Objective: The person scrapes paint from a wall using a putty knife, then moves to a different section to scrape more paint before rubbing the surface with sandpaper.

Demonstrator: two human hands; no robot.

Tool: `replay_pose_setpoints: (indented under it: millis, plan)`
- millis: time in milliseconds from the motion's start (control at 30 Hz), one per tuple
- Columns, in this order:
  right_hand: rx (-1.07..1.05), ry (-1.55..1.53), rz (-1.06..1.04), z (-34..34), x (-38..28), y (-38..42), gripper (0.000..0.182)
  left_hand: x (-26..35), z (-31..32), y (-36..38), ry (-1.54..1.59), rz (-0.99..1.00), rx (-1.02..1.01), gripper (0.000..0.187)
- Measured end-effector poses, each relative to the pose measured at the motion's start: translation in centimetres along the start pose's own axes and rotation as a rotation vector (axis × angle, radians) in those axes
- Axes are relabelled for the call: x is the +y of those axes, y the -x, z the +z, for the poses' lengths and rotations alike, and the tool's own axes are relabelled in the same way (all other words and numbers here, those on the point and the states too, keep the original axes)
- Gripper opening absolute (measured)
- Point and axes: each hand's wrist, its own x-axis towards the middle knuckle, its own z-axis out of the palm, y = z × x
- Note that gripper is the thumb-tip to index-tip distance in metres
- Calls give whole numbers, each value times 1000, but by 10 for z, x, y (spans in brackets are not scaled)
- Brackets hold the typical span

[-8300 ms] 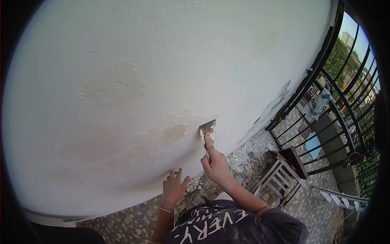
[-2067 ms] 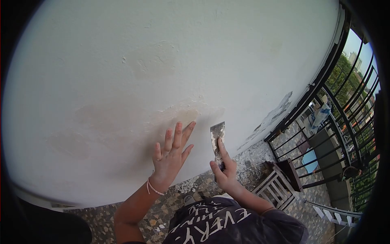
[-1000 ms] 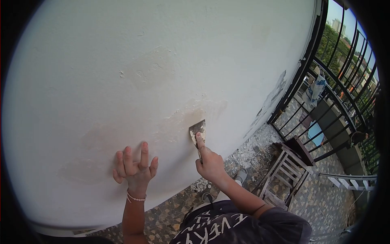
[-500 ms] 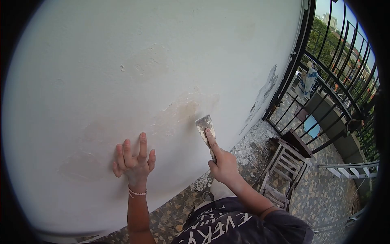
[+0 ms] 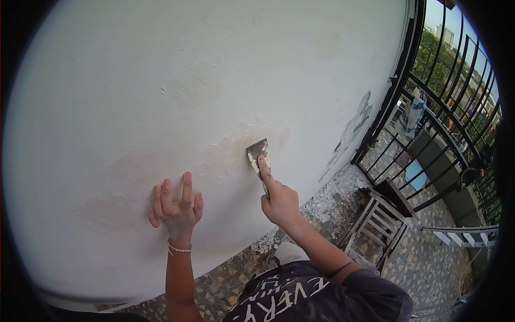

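My right hand (image 5: pixel 281 204) grips a putty knife (image 5: pixel 259 154) by its handle, the index finger stretched along the blade. The blade is smeared with pale residue, and its edge is at a patch of rough, peeling paint (image 5: pixel 228 150) on the white wall (image 5: pixel 134 64). To the left, my left hand (image 5: pixel 177 209) rests with spread fingers against the wall, fingertips up, holding nothing. A beaded bracelet circles that wrist. Further flaked and stained areas show on the wall around both hands.
White paint chips (image 5: pixel 338 188) litter the tiled floor at the wall's base. A wooden slatted stool or chair (image 5: pixel 378 225) lies at lower right, near a black metal railing (image 5: pixel 429 102). A metal ladder (image 5: pixel 461 236) is at the far right.
My right hand has moved the putty knife left and up onto the peeling patch. My left hand stays in nearly the same place on the wall.
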Motion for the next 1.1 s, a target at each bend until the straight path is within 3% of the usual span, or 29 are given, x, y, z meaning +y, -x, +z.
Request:
replay_pose_setpoints:
  millis: [167, 267, 567, 867, 967, 1100]
  plan:
    - [-66, 45, 23, 12, 8, 9, 100, 6, -3, -11, 140, -77, -9, 46]
    - [-152, 45, 37, 9, 12, 14, 101, 22, -10, -26, 166, -53, -114, 48]
    - [-382, 31, 67, 19, 58, 60, 100, 83, -15, -48, 7, 191, -283, 58]
    - [-252, -56, 58, -12, 86, 49, 103, 109, -15, -32, -42, 309, -405, 63]
    - [-108, -152, -27, -18, 92, 45, 102, 106, -18, -21, 3, 484, -386, 66]
    - [-65, -272, -53, -25, 99, 45, 103, 113, -18, -25, -155, 253, -451, 72]
